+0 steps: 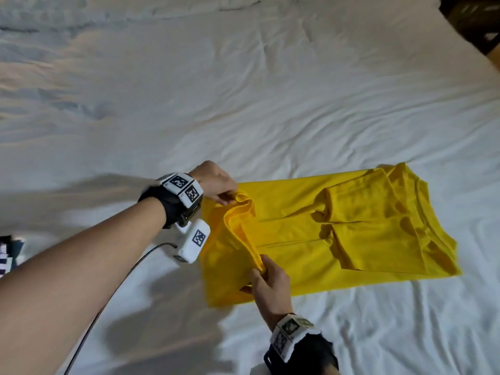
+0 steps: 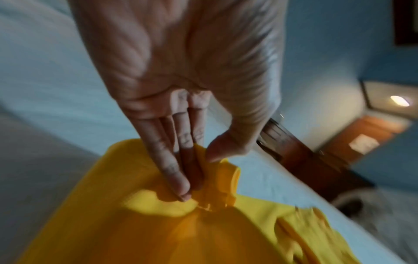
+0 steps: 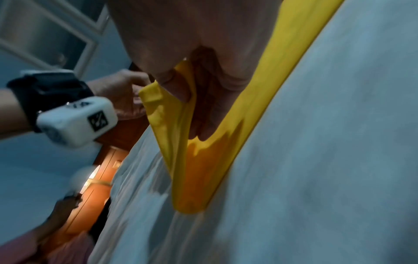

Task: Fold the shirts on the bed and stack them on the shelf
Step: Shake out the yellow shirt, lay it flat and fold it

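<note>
A yellow shirt [image 1: 351,228] lies flat on the white sheet of the bed [image 1: 270,90], its sleeves folded in over the body and its collar end at the far side from both hands. The left hand [image 1: 216,182] pinches one corner of the hem, thumb against fingers, with the cloth bunched and lifted a little off the sheet; the left wrist view shows the fingers [image 2: 174,171] straight along the fabric and the thumb pressed to it from the other side. The right hand [image 1: 270,282] pinches the other hem corner, nearer the person, in the same way, and the right wrist view shows the yellow fabric [image 3: 181,125] caught between thumb and fingers. Between the two hands the hem stands up in a raised, rumpled ridge, while the rest of the shirt beyond the hands stays flat on the sheet. A striped cloth [image 1: 8,255] shows at the picture's edge, well behind the left forearm.
</note>
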`<action>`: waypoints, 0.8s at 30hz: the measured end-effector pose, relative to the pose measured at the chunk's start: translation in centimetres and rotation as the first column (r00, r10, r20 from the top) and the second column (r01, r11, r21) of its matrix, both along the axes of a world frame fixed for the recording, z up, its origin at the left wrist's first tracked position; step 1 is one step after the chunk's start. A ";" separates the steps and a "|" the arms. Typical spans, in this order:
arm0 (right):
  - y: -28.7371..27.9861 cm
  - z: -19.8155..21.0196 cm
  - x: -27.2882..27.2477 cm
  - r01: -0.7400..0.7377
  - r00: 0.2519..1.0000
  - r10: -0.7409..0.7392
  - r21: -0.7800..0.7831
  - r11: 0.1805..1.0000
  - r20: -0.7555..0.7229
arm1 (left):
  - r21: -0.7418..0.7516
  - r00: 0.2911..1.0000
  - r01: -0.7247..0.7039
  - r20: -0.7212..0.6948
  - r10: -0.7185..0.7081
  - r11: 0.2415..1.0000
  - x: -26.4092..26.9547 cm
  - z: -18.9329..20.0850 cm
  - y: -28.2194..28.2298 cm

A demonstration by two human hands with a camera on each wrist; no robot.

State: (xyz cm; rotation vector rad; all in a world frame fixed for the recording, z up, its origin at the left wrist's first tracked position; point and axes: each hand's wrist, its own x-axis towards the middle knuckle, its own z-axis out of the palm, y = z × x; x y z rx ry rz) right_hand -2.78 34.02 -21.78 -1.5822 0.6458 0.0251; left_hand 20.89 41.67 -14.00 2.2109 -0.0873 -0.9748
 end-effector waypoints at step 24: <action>-32.0 0.1 -8.2 0.477 0.858 -0.508 -0.242 0.845 -0.080 | 0.013 0.917 0.303 0.269 -0.296 0.953 -4.8 -5.3 -36.3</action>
